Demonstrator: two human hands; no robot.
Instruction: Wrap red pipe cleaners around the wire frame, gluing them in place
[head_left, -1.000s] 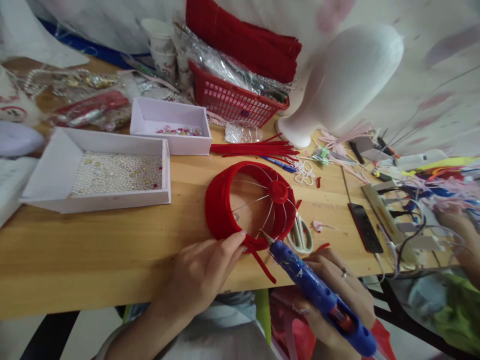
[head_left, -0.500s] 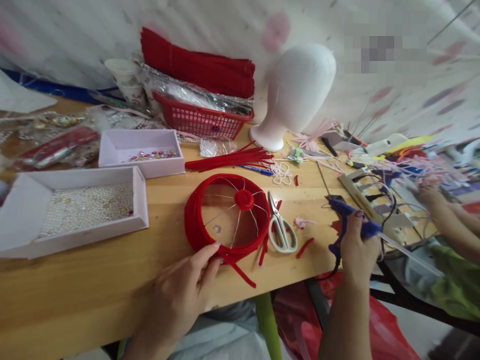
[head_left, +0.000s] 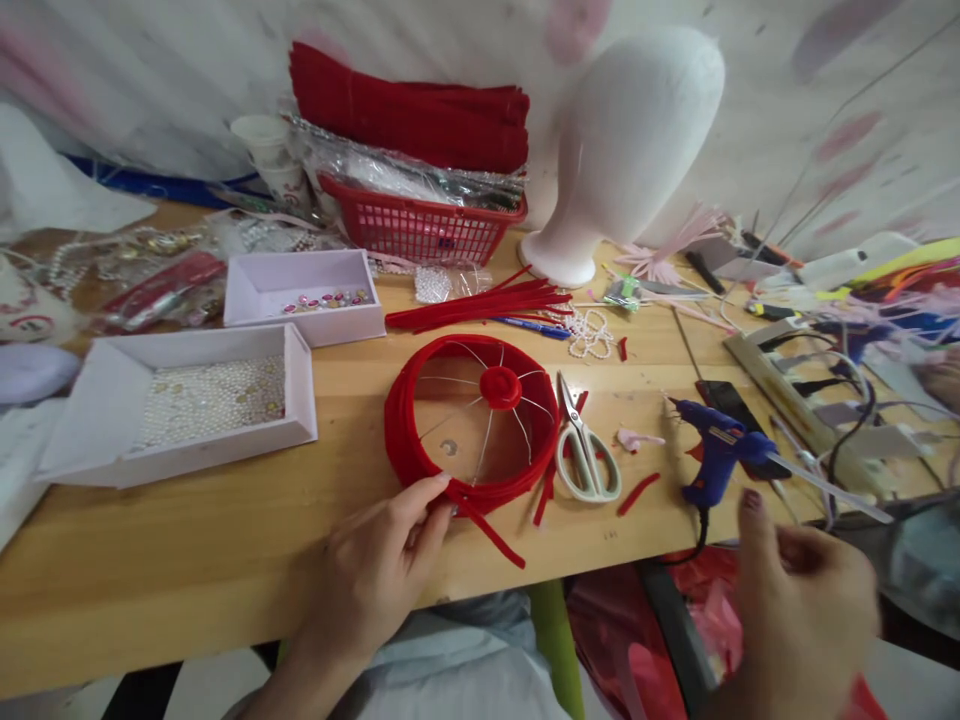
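Head view: right hand [head_left: 806, 595] has released blue glue gun [head_left: 716, 450] onto table [head_left: 352, 400].

On the table [head_left: 345, 400] we log: frame [head_left: 409, 440] mid-table; scissors [head_left: 592, 472] just right, glue gun [head_left: 716, 450] farther right. Bead box [head_left: 225, 457] left, gem box [head_left: 349, 326] behind it. Basket [head_left: 431, 235] at back, mannequin head [head_left: 637, 130] to its right.

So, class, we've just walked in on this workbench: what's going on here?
A person is working on a red fabric-covered hoop with wire spokes. Their left hand pinches its near edge, where a loose red strip sticks out. Their right hand appears empty, near a blue glue gun resting on the table. Scissors lie just right of the hoop, and a bundle of red strips lies behind it.
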